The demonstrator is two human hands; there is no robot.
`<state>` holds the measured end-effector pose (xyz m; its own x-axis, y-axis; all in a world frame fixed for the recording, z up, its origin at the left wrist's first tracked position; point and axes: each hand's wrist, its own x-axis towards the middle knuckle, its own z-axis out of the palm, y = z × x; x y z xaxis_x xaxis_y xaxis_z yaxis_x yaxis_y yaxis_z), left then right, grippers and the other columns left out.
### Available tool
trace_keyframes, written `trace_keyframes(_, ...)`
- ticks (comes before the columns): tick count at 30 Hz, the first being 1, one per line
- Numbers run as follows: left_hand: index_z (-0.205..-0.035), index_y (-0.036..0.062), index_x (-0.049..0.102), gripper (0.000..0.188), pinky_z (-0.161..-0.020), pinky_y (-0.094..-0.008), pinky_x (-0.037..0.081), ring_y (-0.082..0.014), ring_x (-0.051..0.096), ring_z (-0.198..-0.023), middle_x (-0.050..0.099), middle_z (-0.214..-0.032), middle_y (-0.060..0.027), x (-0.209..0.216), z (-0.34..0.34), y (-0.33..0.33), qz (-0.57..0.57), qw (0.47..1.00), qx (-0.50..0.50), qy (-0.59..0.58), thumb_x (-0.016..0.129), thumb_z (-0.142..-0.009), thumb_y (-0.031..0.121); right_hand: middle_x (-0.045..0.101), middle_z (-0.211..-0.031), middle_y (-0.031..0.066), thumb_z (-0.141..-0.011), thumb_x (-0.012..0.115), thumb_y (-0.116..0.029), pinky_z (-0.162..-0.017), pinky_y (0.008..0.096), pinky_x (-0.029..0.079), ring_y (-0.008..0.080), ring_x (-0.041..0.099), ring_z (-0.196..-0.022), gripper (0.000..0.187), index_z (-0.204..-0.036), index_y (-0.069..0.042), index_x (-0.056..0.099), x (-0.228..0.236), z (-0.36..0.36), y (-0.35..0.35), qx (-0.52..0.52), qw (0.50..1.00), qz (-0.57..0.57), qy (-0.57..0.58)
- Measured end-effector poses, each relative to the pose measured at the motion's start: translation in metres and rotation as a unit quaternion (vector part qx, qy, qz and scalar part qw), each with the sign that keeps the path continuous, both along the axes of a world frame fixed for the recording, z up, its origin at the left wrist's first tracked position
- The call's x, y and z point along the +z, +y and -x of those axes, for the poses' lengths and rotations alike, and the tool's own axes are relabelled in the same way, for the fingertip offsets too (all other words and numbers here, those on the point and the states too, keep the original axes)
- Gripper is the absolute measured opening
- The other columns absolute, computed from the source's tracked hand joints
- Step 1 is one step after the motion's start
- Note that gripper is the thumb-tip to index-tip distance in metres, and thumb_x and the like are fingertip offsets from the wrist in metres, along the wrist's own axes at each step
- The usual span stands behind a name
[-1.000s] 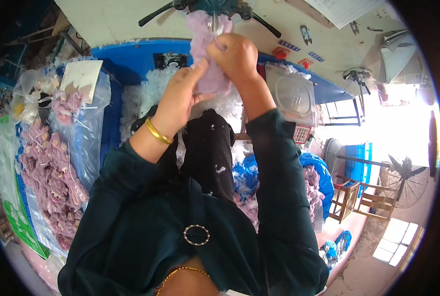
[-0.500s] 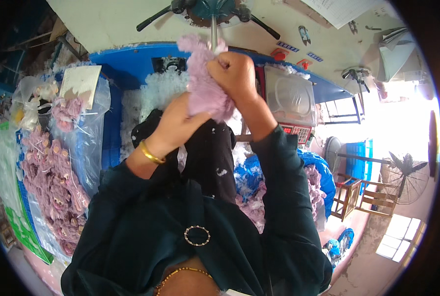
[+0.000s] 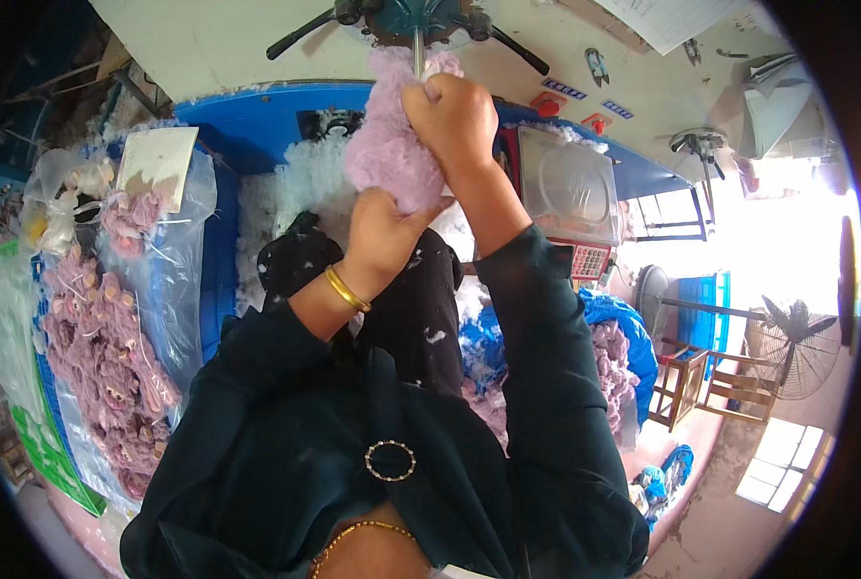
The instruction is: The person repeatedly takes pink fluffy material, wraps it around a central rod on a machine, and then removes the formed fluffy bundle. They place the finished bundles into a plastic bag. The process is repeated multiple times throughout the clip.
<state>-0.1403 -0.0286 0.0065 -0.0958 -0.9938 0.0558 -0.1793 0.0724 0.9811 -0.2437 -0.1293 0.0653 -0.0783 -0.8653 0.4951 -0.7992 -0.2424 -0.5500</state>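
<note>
A fluffy pink-purple plush toy skin is fitted over the thin metal nozzle of a machine at the top centre. My right hand is closed in a fist round the plush beside the nozzle. Below it, my left hand grips the plush's lower end, with the thumb stretched along its underside. The plush looks rounded and full in its middle. My fingertips on its far side are hidden.
Loose white stuffing lies behind the plush. To the left, many pink plush toys are heaped on plastic. A red scale and a clear plastic bin stand on the right. Black machine handles jut out above; a blue sack holds more pink plush.
The plush has moved up along the nozzle and looks fuller. My left hand has shifted right and up to its lower end; my right hand has risen slightly with it.
</note>
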Motion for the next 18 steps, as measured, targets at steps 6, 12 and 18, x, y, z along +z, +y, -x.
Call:
trace_keyframes(6, -0.099, 0.0024, 0.067, 0.022, -0.06, -0.0291, 0.047, -0.0183, 0.062, -0.065, 0.065, -0.073, -0.0113, 0.022, -0.015, -0.037, 0.073, 0.989, -0.018, 0.128, 0.067, -0.082, 0.017, 0.047, -0.053, 0.0169, -0.069, 0.065, -0.031, -0.049, 0.0406, 0.039, 0.0337, 0.046, -0.049, 0.035, -0.055, -0.002, 0.05, 0.003, 0.005, -0.001, 0.035, 0.999, -0.004, -0.023)
trace_keyframes(12, -0.098, -0.0006, 0.06, 0.022, -0.068, -0.0256, 0.05, -0.0108, 0.062, -0.078, 0.063, -0.086, -0.0044, 0.028, -0.01, -0.044, -0.072, 0.943, 0.006, 0.324, 0.063, -0.089, 0.018, 0.046, -0.052, 0.0161, -0.072, 0.066, -0.029, -0.048, 0.0387, 0.038, 0.0262, 0.044, -0.045, 0.034, -0.058, -0.001, 0.051, 0.001, 0.002, -0.017, 0.015, 0.999, -0.032, -0.027)
trace_keyframes(18, -0.122, 0.0006, 0.049, 0.037, -0.091, -0.032, 0.048, -0.0181, 0.057, -0.109, 0.058, -0.117, -0.0101, 0.024, -0.031, -0.014, -0.082, 0.861, -0.173, 0.47, 0.061, -0.087, 0.008, 0.049, -0.055, 0.0118, -0.067, 0.066, -0.01, -0.049, 0.0309, 0.039, 0.02, 0.047, -0.049, 0.026, -0.056, -0.001, 0.045, -0.011, 0.018, 0.019, 0.195, 0.951, -0.033, -0.236)
